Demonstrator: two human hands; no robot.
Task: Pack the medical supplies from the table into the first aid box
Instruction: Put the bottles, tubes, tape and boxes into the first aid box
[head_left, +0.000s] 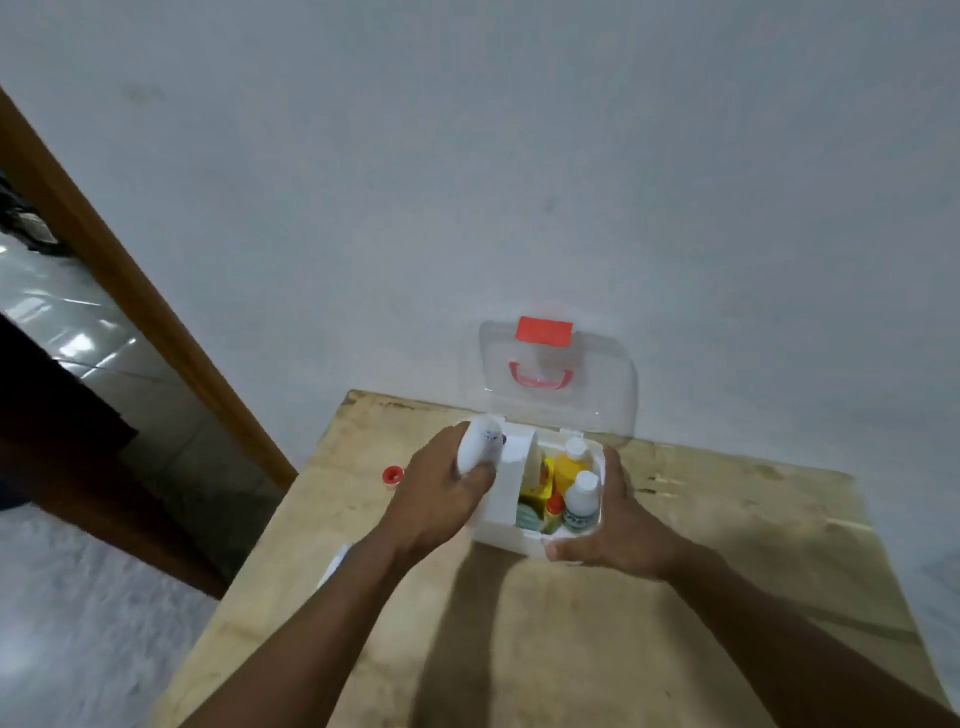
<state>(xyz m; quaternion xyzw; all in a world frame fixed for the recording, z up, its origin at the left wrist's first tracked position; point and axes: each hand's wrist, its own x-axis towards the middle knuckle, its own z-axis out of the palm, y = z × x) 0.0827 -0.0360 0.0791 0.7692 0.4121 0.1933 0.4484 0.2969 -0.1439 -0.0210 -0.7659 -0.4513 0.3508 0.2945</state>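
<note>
A white first aid box (503, 527) stands open on the wooden table (571, 649), its clear lid (613, 410) with a red latch and handle leaning back against the wall. My left hand (441, 493) grips a white tube-shaped item (480, 444) over the box's left compartment. My right hand (618, 525) holds the box's right side, thumb on the front wall. In the right compartment stand a white bottle (582, 501), a yellow bottle (569, 467), a yellow packet and a small red-capped bottle (555, 506).
A small red cap (393, 475) lies on the table left of the box. A white object (337, 564) peeks out under my left forearm at the table's left edge. The wall stands right behind the box; a wooden door frame (156, 312) is at left.
</note>
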